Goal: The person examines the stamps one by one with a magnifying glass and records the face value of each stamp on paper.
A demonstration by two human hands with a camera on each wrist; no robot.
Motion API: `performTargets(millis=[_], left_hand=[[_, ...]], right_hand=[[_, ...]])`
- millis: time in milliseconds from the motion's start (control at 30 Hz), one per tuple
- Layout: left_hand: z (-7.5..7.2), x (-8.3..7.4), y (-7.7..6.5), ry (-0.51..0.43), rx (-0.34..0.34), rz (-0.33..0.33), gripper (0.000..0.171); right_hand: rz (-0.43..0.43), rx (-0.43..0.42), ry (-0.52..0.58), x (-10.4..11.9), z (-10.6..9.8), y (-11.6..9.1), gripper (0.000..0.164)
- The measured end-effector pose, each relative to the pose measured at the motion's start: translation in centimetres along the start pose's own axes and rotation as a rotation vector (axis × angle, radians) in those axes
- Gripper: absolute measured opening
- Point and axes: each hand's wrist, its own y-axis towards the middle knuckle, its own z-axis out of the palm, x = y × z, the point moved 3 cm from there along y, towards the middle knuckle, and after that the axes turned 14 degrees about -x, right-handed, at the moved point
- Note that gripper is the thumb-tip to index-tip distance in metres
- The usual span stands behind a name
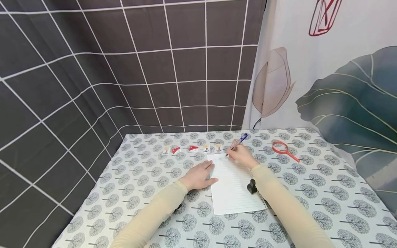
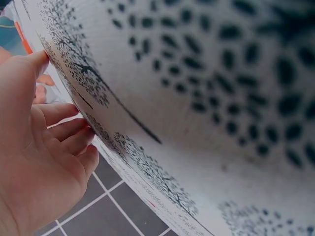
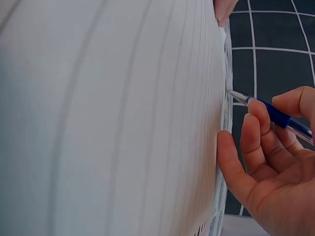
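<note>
A lined sheet of paper [image 1: 234,193] lies on the patterned tablecloth, its right edge showing punched holes. My right hand [image 1: 243,156] grips a blue pen [image 1: 242,137] near the top of the sheet. In the right wrist view the pen [image 3: 278,115] is pinched between thumb and fingers, its metal tip right at the paper [image 3: 123,118]. Faint marks show on the sheet's top line in the head view. My left hand [image 1: 198,175] rests flat at the sheet's left edge, thumb on the paper. The left wrist view shows its fingers [image 2: 74,130] loosely extended against the cloth.
Several small red-and-white and yellowish cards, among them a red one [image 1: 193,148], lie in a row beyond the sheet. A red magnifying glass [image 1: 280,148] lies to the right. Dark gridded curtain [image 1: 189,65] hangs behind the table [image 1: 139,172].
</note>
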Motion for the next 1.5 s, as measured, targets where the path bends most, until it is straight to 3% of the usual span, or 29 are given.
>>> performTargets(millis=[800, 1500], left_hand=[[0.02, 0.07, -0.03, 0.005, 0.002, -0.004, 0.071], [-0.22, -0.26, -0.08, 0.008, 0.011, -0.002, 0.071]], right_hand=[[-0.016, 0.029, 0.038, 0.29, 0.49, -0.11, 0.015], [0.025, 0.015, -0.006, 0.51, 0.05, -0.03, 0.018]])
